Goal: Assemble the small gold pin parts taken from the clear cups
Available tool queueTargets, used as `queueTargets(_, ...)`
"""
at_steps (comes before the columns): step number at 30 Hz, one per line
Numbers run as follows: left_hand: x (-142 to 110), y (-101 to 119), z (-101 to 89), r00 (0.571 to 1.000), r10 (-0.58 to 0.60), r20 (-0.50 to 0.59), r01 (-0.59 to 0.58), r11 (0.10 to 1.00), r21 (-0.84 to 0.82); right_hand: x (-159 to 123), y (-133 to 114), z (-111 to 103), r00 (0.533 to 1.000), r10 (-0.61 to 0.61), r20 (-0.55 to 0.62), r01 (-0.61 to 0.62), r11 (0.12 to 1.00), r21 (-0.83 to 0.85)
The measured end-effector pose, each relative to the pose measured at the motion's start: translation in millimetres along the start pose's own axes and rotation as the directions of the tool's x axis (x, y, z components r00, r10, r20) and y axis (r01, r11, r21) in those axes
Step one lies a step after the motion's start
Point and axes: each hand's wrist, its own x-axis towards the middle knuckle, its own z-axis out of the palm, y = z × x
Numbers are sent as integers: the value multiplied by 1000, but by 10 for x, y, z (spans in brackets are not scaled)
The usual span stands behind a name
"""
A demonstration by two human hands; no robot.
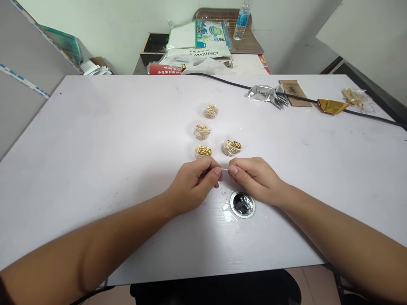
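Observation:
Between my two hands is a thin gold-coloured metal pin (224,169), pinched at both ends. Thumb and forefinger of my left hand (197,184) close on its left end. My right hand (256,178) pinches the other end the same way; the fingertips hide most of the piece. Just beyond my left hand stands a small clear cup of short gold pieces (203,151). A second cup of gold parts (232,147) sits beyond my right hand. Farther back are a cup of small gold bits (202,132) and a cup of long thin gold pins (210,111).
A round taped-over hole (242,205) lies in the white table (111,140) below my right hand. A black cable (222,80) crosses the back right, over silver foil (267,93), brown cardboard (295,93) and gold foil (332,106). A water bottle (242,21) stands behind the table.

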Motion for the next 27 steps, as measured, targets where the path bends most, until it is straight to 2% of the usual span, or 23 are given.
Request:
queueTargets(18,-5,-24,-18,993,23,115,-7,990,-138,-19,-36,31,995,78,55,-87,980,182)
queueTargets(27,-6,-47,-30,985,44,170,-15,986,-164,-41,-42,66,983,169,67,-182,929,324)
